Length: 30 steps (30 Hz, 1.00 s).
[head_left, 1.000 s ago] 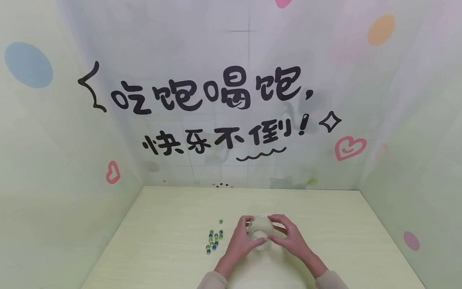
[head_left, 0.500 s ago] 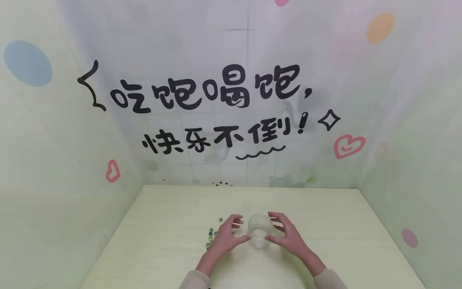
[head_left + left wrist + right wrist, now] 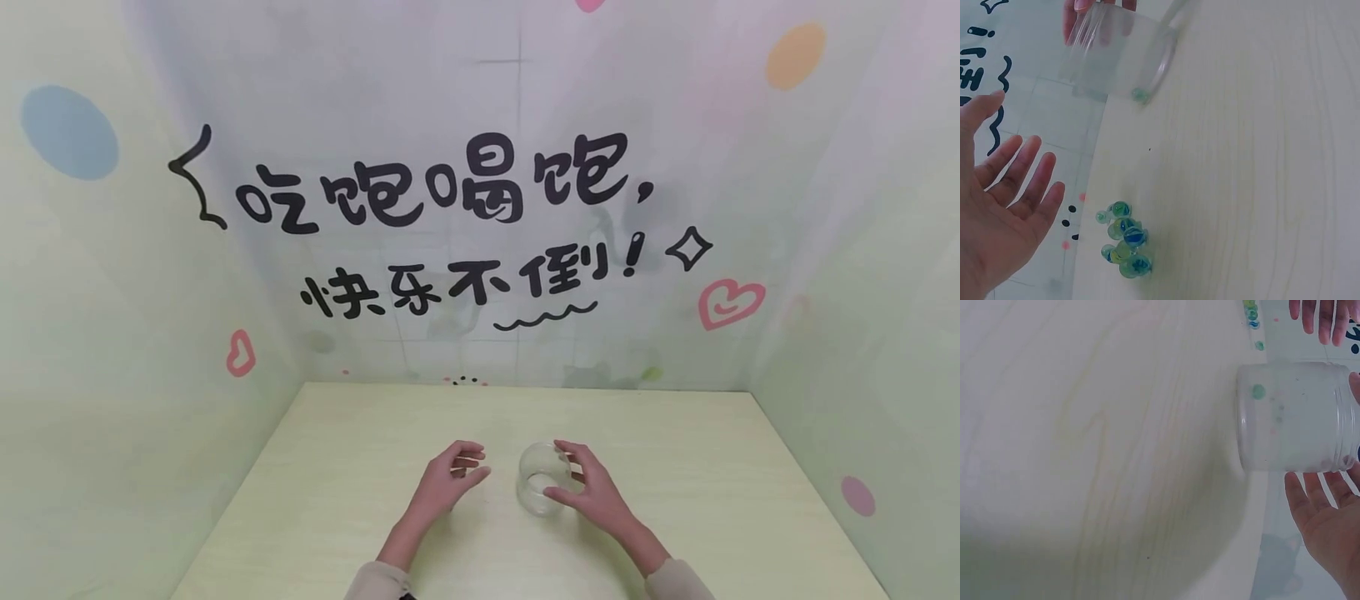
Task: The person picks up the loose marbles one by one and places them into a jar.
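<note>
A clear, wide-mouthed jar (image 3: 531, 479) stands upright on the table, right of the middle. My right hand (image 3: 602, 497) holds it from the right, thumb on the near side and fingers round the far side. A green marble (image 3: 1259, 392) shows through the jar near its bottom in both wrist views. My left hand (image 3: 441, 482) hovers left of the jar, fingers loosely bent and apart from the thumb, with nothing in it. Below it lies a cluster of blue, green and yellow glass marbles (image 3: 1130, 240), hidden behind this hand in the head view.
The pale wood-grain table (image 3: 337, 467) runs back to a printed wall (image 3: 420, 350) with black lettering and hearts. Similar side walls (image 3: 832, 375) close in the left and right.
My left hand has let go of the jar and moved left, covering the marbles in the head view. The right hand has stayed at the jar, which stands in about the same place.
</note>
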Tool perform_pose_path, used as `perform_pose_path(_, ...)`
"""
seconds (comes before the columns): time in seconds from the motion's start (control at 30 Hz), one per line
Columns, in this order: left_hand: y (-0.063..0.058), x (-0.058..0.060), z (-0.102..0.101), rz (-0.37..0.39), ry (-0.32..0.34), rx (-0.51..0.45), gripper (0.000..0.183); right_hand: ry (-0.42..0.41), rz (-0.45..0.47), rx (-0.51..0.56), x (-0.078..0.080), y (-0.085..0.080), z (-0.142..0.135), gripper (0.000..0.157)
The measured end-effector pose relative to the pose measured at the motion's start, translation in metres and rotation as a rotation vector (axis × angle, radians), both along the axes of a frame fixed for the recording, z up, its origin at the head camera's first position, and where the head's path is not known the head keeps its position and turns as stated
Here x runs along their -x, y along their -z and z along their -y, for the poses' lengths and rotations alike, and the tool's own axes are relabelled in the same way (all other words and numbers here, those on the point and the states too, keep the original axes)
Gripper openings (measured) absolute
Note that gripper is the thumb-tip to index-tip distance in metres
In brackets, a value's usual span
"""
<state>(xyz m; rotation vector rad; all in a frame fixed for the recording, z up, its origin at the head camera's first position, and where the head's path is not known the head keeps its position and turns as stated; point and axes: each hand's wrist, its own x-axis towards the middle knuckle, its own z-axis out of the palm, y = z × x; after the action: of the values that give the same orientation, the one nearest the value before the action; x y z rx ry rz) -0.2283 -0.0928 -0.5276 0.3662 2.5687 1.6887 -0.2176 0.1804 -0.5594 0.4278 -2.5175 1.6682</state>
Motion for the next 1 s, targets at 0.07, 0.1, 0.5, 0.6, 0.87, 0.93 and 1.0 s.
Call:
perform_pose_path(0.07, -0.001, -0.001, 0.006, 0.006, -0.014, -0.038, 0.034, -0.009, 0.02, 0.003, 0.0, -0.002, 0.0, 0.073)
perform_pose_path(0.1, -0.002, -0.002, 0.01, 0.007, -0.024, -0.056, 0.032, -0.017, 0.031, 0.001, 0.0, -0.002, 0.0, 0.074)
perform_pose_path(0.5, 0.007, -0.011, 0.042, -0.064, -0.096, -0.182, 0.028, -0.103, 0.127, -0.006, 0.002, -0.012, -0.003, 0.069)
perform_pose_path(0.6, 0.011, -0.013, 0.047, -0.071, -0.118, -0.184, 0.033, -0.1, 0.14, 0.0, 0.003, -0.012, -0.004, 0.068)
perform_pose_path(0.87, 0.025, -0.02, 0.058, 0.006, -0.163, -0.112, 0.013, -0.121, 0.142, 0.011, 0.002, -0.017, -0.004, 0.067)
perform_pose_path(0.93, 0.029, -0.022, 0.061, 0.014, -0.17, -0.07, 0.009, -0.123, 0.146, 0.013, 0.002, -0.018, -0.004, 0.066)
perform_pose_path(1.0, 0.033, -0.024, 0.063, 0.017, -0.173, -0.034, 0.013, -0.124, 0.151, 0.011, 0.002, -0.019, -0.004, 0.066)
